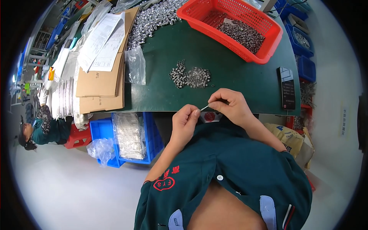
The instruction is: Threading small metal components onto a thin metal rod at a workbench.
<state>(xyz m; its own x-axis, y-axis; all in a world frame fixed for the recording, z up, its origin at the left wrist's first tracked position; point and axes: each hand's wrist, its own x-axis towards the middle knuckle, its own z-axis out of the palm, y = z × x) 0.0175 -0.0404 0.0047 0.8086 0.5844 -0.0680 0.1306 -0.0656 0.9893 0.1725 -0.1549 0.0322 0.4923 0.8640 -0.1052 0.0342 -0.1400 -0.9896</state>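
Note:
Close to the table's front edge, my left hand [186,120] and my right hand [231,107] pinch the two ends of a thin, light-coloured rod [204,108]. Fingertips hide both its ends, so I cannot tell whether a small part sits on it. Beyond my hands, on the green tabletop [230,78], lie two touching piles of small metal pieces. The left pile of ring-shaped pieces [178,75] looks darker; the right pile of small pieces [198,77] is shinier. One loose piece [212,85] rests beside them.
A red perforated basket [245,56] of small metal parts stands at the far right, and a heap of shiny metal parts [157,19] lies at the back. Cardboard [97,82] and papers cover the left. A phone [286,88] lies at right. A co-worker [48,124] sits at far left.

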